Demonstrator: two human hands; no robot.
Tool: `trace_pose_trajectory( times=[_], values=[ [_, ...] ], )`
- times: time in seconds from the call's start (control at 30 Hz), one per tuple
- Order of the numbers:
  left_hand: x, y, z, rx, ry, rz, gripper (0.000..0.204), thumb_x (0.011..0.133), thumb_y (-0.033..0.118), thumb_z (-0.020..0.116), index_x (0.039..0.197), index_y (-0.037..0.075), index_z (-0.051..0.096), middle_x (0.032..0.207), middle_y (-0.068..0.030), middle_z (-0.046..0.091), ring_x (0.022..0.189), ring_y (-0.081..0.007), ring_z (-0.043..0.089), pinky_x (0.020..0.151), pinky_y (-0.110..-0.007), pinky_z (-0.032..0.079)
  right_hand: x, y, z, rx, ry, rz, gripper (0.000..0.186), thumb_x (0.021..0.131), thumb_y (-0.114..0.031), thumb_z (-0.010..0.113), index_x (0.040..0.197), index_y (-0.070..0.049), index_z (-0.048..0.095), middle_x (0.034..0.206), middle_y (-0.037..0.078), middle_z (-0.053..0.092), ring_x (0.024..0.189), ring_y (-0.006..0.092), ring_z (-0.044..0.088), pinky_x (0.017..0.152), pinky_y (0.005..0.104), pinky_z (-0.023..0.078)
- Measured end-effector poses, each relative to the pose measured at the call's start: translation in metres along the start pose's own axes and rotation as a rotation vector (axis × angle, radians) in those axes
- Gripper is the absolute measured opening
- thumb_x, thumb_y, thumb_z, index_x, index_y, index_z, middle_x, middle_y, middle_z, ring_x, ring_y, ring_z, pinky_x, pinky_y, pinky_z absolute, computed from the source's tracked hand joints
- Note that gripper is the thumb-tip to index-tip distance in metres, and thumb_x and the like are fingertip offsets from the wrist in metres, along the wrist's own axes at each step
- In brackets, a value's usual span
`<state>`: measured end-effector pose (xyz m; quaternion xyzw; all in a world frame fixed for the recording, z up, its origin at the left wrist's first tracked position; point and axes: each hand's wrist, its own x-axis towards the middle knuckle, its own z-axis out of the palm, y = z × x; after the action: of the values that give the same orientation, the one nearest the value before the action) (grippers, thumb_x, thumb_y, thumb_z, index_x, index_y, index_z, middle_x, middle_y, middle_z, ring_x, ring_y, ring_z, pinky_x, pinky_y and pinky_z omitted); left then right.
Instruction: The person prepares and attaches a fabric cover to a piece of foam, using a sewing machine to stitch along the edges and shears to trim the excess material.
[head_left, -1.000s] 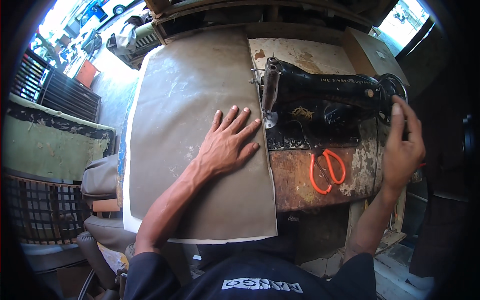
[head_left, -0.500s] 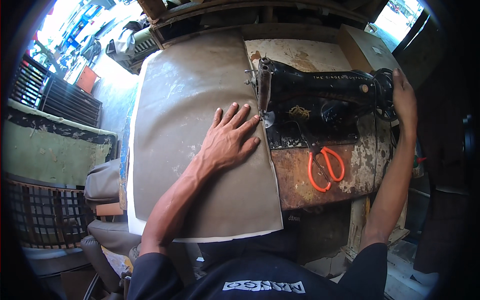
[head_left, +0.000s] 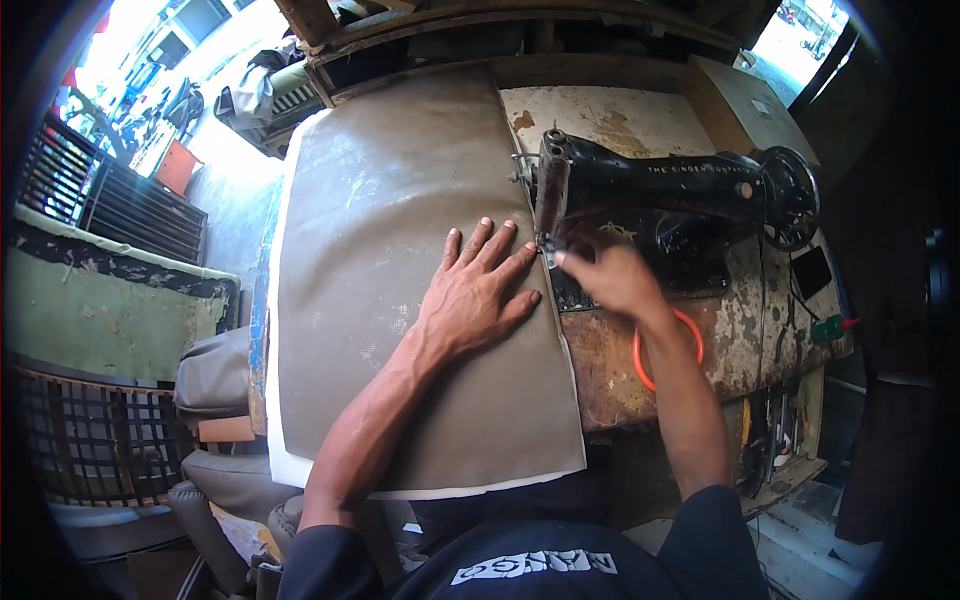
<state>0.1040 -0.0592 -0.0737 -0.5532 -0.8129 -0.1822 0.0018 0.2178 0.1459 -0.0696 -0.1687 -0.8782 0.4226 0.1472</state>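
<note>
A brown leatherette sheet (head_left: 380,250) with a white layer under it covers the left of the worktable. My left hand (head_left: 470,290) lies flat on the sheet, fingers spread, near its right edge. That edge runs beside the needle end of a black sewing machine (head_left: 660,185). My right hand (head_left: 610,272) is by the presser foot (head_left: 548,246), thumb pointing toward it; its fingers are blurred and partly hidden. Under my right forearm lie scissors with orange handles (head_left: 698,338), mostly covered. The handwheel (head_left: 792,198) stands at the machine's right end, untouched.
A cardboard box (head_left: 745,105) stands behind the machine. To the right lie a green bottle with a red tip (head_left: 828,328) and, below, a drawer holding several tools (head_left: 780,430). Grey padded pieces (head_left: 215,370) and a green panel (head_left: 110,300) are at the left.
My right hand has left the handwheel and moved left to the presser foot, its forearm now crossing the scissors. My left hand stays flat on the sheet. The view has shifted slightly.
</note>
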Motion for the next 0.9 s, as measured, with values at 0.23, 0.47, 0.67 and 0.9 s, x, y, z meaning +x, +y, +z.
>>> trace_pose_trajectory(
  times=[0.23,0.47,0.67,0.9],
  values=[
    [-0.002,-0.002,0.000,-0.014,0.011,-0.001,0.062,0.099,0.049,0.060,0.152,0.016,0.054,0.162,-0.0172,0.042,0.155,-0.0413,0.029,0.127,-0.061,0.019,-0.003,-0.001,0.006,-0.289,-0.012,-0.105,0.023,0.091,-0.027,0.075,0.096,-0.005,0.074,0.092,0.016,0.073,0.087,0.0354,0.071,0.077,0.0428,0.054],
    [0.002,0.000,-0.003,-0.019,-0.044,-0.013,0.064,0.099,0.047,0.062,0.154,0.018,0.052,0.165,-0.0170,0.038,0.156,-0.0399,0.027,0.129,-0.058,0.015,0.065,0.058,-0.001,-0.829,0.331,-0.429,0.028,0.092,-0.022,0.070,0.114,-0.005,0.074,0.115,0.019,0.074,0.104,0.0354,0.072,0.096,0.0432,0.055],
    [0.000,-0.001,-0.004,-0.021,-0.065,-0.031,0.064,0.098,0.046,0.063,0.154,0.016,0.052,0.165,-0.0169,0.038,0.157,-0.0401,0.026,0.129,-0.058,0.014,0.100,0.026,0.011,0.878,-0.021,-0.156,0.032,0.107,-0.022,0.059,0.134,-0.006,0.062,0.123,0.001,0.069,0.114,0.0129,0.063,0.101,0.0310,0.051],
    [0.004,-0.002,-0.001,-0.031,-0.073,-0.028,0.066,0.097,0.046,0.065,0.154,0.015,0.053,0.165,-0.0168,0.038,0.157,-0.0400,0.026,0.129,-0.058,0.014,0.073,0.025,0.016,0.890,0.193,0.063,0.047,0.100,-0.016,0.068,0.144,-0.003,0.056,0.138,0.007,0.062,0.126,0.0148,0.058,0.109,0.0314,0.046]
  ],
)
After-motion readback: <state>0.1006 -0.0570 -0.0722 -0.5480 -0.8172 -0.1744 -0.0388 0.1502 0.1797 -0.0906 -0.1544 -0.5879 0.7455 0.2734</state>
